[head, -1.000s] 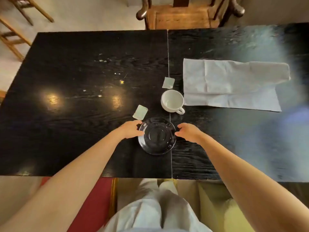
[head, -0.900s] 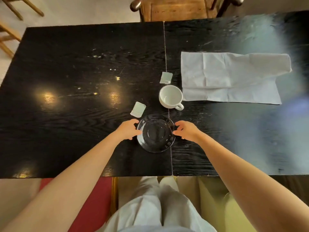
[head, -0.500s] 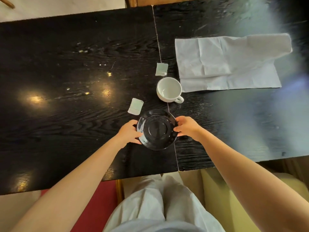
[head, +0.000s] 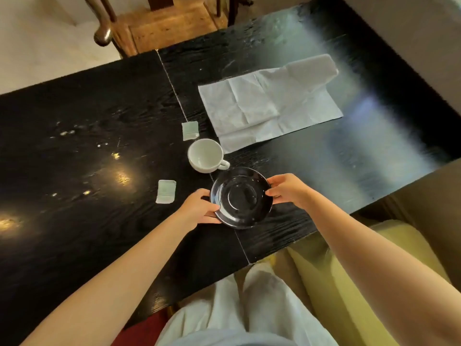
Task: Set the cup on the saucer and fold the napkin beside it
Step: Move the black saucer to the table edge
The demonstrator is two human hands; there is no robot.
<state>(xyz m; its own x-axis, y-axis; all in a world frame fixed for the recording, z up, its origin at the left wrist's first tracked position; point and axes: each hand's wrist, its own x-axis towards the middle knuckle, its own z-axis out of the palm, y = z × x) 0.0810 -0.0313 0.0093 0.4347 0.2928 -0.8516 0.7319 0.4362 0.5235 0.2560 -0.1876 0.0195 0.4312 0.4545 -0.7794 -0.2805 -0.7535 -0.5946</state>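
saucer: round glossy black saucer (head: 241, 197) was flat on the black wooden tabletop (head: 87, 151) a second ago, now I've got it lifted and tilted.
grip: left hand (head: 199, 208) and right hand (head: 287, 191) pinching opposite rims.
cup: small white ceramic cup (head: 206, 155) just behind it, empty.
napkin: white paper napkin (head: 269, 103) not folded up yet.
read: just repositioning the saucer first, I think.

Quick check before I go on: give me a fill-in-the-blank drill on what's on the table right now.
1. Both hands, left hand and right hand, grip the black ____.
2. The cup is ____ inside.
3. The napkin lies ____ on the table, not yet folded up.
4. The number of small packets near the cup is ____.

Missing words: saucer; empty; spread out; two
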